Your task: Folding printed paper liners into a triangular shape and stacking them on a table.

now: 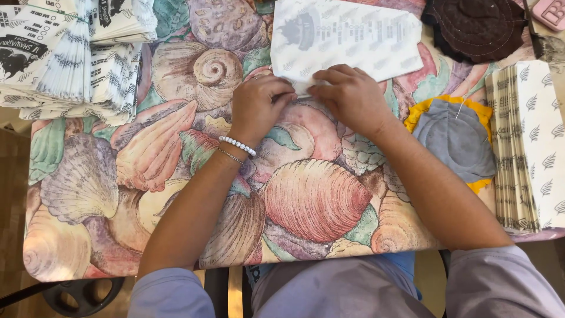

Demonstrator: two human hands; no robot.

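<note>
Both hands, left hand point(257, 106) and right hand point(348, 97), pinch the paper bag's point(347, 38) near edge (bag lies just beyond them)

It looked like a home worktable turned into a small packing station, perhaps for a shop or food stall, though the exact kind of business could not be told. The surface point(88, 235) was covered with a household cloth printed with big seashells in soft colours. Stacks of folded printed paper bags point(76, 59) stood at the far left, and another fanned pile of white bags with leaf marks point(529, 147) lay along the right edge. Quilted fabric pads, one grey with yellow trim point(456, 138) and one dark brown point(474, 26), sat nearby. A wooden floor point(12, 194) showed beside the surface.
</note>
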